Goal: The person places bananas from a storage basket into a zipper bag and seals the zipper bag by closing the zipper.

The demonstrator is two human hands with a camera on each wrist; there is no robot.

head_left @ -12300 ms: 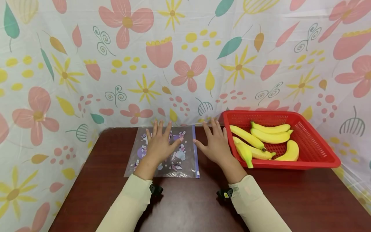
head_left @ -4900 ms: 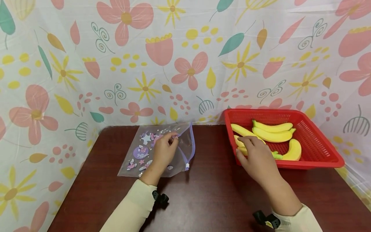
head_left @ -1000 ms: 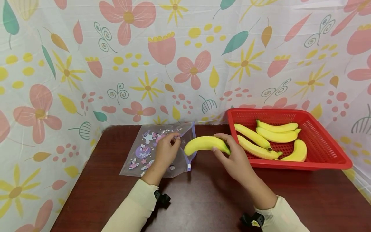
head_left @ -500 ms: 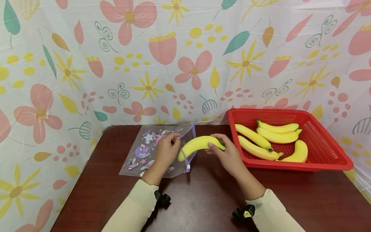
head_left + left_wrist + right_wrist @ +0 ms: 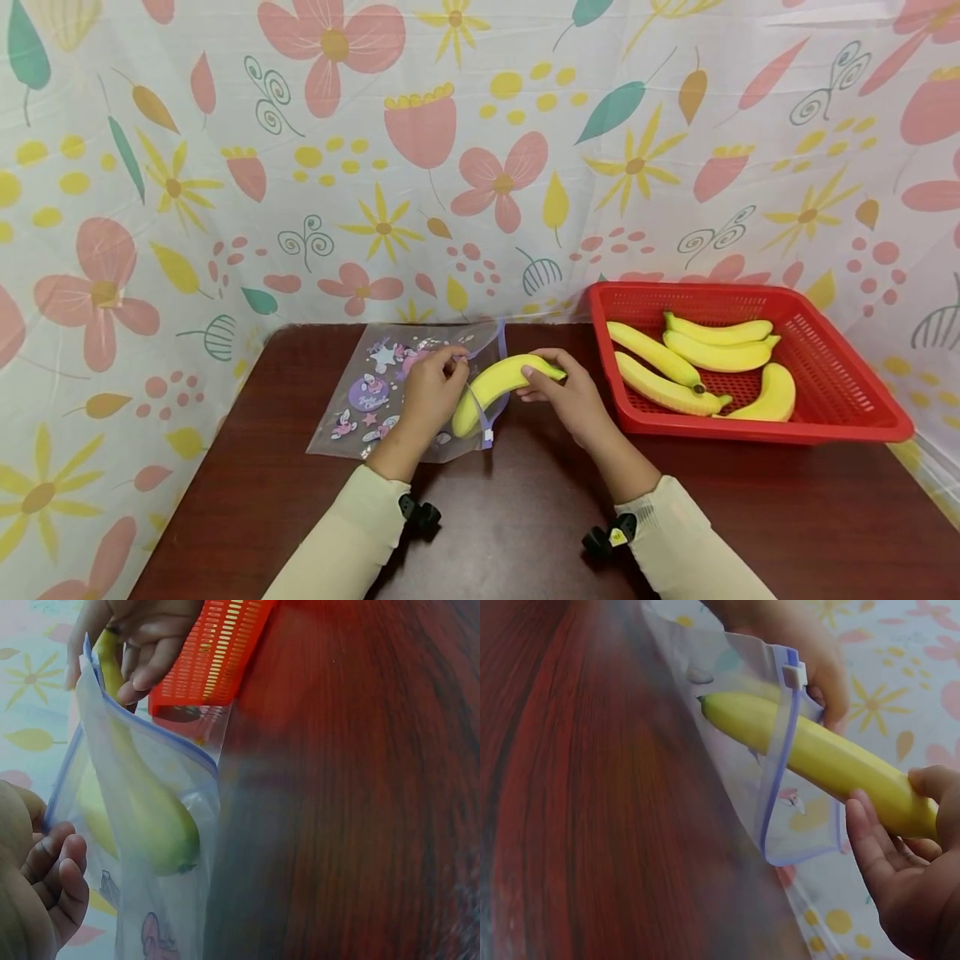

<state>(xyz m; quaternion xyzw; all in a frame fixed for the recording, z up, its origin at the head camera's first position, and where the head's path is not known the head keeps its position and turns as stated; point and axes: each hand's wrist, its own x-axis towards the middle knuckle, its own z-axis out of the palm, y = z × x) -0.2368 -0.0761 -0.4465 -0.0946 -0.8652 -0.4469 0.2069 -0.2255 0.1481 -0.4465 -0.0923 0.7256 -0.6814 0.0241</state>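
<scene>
My left hand pinches the purple-edged mouth of a clear zip bag printed with cartoon figures, and the mouth gapes toward the right. In my right hand is a yellow banana, gripped near its stem end. The banana's far half lies inside the bag, tilted down to the left. Through the clear film the right wrist view shows the banana's dark tip past the purple zip strip. A white slider sits at one end of that strip.
To the right stands a red plastic basket with several bananas in it. A dark brown wooden table lies under everything, with a flower-patterned cloth behind it.
The bag's mouth was opened and a banana lifted from the basket by the right hand. Over the last second that hand has moved left, sliding the banana into the bag; the left hand stays put.
</scene>
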